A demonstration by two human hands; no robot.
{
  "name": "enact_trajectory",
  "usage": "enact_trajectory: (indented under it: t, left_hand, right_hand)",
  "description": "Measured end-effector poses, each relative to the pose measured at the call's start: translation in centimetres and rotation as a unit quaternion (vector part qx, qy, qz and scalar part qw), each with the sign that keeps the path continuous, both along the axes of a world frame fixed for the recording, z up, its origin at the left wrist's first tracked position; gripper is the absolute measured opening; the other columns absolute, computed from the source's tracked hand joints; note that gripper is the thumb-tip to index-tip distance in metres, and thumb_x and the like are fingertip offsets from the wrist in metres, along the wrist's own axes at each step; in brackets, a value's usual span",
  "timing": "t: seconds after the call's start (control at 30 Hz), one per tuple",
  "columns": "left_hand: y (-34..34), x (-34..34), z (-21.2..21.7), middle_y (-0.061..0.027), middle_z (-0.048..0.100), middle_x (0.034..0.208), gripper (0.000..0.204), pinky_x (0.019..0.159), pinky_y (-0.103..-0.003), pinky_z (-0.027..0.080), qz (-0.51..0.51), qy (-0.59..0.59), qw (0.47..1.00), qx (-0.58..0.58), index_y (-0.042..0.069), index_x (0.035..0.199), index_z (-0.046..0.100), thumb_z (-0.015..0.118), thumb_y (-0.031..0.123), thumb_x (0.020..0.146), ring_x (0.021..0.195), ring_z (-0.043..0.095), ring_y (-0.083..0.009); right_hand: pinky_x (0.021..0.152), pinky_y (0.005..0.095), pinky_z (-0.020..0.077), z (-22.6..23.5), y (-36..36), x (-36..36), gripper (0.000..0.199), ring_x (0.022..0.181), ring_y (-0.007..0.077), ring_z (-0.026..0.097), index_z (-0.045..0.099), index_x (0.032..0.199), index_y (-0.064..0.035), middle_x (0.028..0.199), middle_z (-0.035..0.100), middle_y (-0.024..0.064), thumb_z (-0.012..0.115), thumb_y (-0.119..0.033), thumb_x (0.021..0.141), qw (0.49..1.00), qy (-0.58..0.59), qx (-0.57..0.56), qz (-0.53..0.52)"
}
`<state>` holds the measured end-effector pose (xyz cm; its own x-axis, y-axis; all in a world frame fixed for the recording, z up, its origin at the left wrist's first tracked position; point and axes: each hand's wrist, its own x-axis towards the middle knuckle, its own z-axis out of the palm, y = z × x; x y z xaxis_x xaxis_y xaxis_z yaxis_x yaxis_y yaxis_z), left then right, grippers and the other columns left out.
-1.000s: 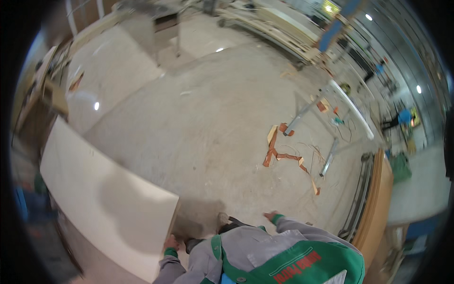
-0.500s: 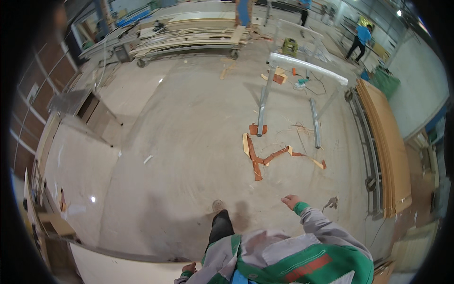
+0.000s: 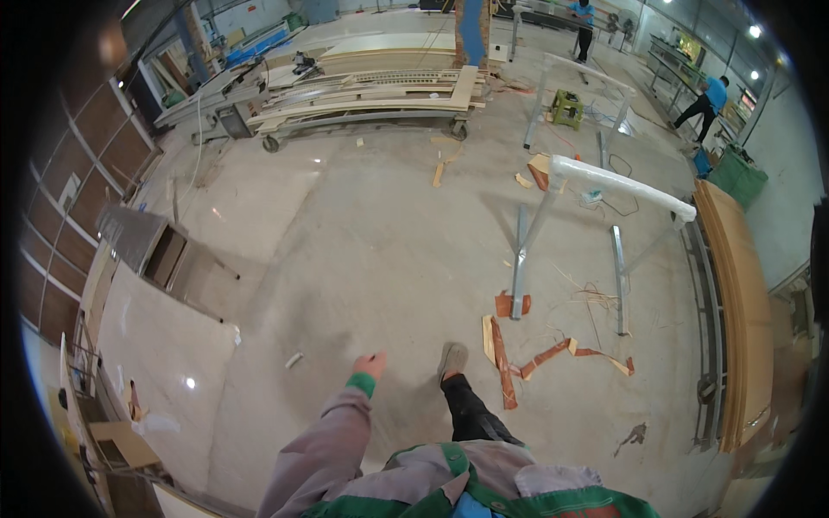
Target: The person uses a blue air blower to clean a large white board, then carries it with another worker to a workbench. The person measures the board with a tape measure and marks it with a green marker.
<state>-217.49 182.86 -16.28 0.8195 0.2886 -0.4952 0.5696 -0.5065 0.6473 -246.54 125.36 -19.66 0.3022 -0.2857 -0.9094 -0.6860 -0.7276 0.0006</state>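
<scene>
My left hand is held out in front of me over the bare floor, at the end of a grey sleeve with a green cuff. Its fingers look loosely curled, and nothing shows in them. My right hand is out of the picture. One of my shoes is stepping forward on the floor. Right of it lie torn strips of brown and cream wrapping. Beyond these stands a metal trestle, its top bar wrapped in clear film.
Ahead, a low wheeled cart carries stacked boards. A metal cabinet stands at left. Brown panels lean along the right on a wheeled rack. A green stool sits behind the trestle. A person in blue works at far right.
My left hand has swung forward from the lower edge, while my right hand has gone out of view. The trestle and the torn wrapping now appear lower and farther right.
</scene>
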Motion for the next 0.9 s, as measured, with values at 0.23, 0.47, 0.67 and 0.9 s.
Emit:
enact_trajectory:
  t: [0.23,0.47,0.67,0.9]
  left_hand:
    - [-4.5,24.3,4.3,-0.0161,0.07,0.076,0.047,0.074,-0.039,0.052,-0.174,-0.053,0.983,-0.008,0.004,0.08,0.072,0.056,0.046,0.093,0.074,0.068,-0.0293]
    - [-0.1,30.2,0.2,-0.0071,0.076,0.096,0.032,0.087,-0.045,0.052,-0.535,0.12,0.803,0.233,0.023,0.093,0.076,0.051,0.044,0.09,0.091,0.071,-0.0301]
    - [0.4,42.6,-1.4,-0.0079,0.073,0.112,0.038,0.093,-0.046,0.051,-0.369,0.392,0.831,0.143,0.022,0.107,0.074,0.053,0.048,0.088,0.107,0.068,-0.0272]
    - [-7.6,77.2,-3.9,-0.0105,0.07,0.123,0.049,0.099,-0.045,0.05,-0.513,0.243,0.8,0.193,0.019,0.117,0.074,0.054,0.053,0.087,0.119,0.065,-0.0284]
  right_hand:
    - [0.106,0.0463,0.0427,-5.1,3.7,32.5,0.085,0.126,0.0394,0.057,0.062,0.13,0.0009,0.132,0.061,0.0242,0.039,-0.072,0.093,0.995,-0.065,0.072,0.025]
    - [0.09,0.0443,0.0515,7.9,5.4,77.1,0.055,0.104,0.0405,0.065,0.069,0.115,-0.0014,0.107,0.07,0.0237,0.06,-0.05,0.092,0.876,-0.441,0.195,-0.003]
    - [0.086,0.038,0.0531,14.8,-3.1,102.6,0.045,0.097,0.0326,0.069,0.068,0.115,0.0,0.102,0.073,0.0184,0.064,-0.041,0.095,0.805,-0.583,0.098,0.036]
    - [0.092,0.0472,0.051,4.9,-13.3,109.6,0.05,0.103,0.0376,0.068,0.076,0.098,-0.0031,0.099,0.073,0.0219,0.062,-0.05,0.09,0.937,-0.329,-0.094,-0.074]
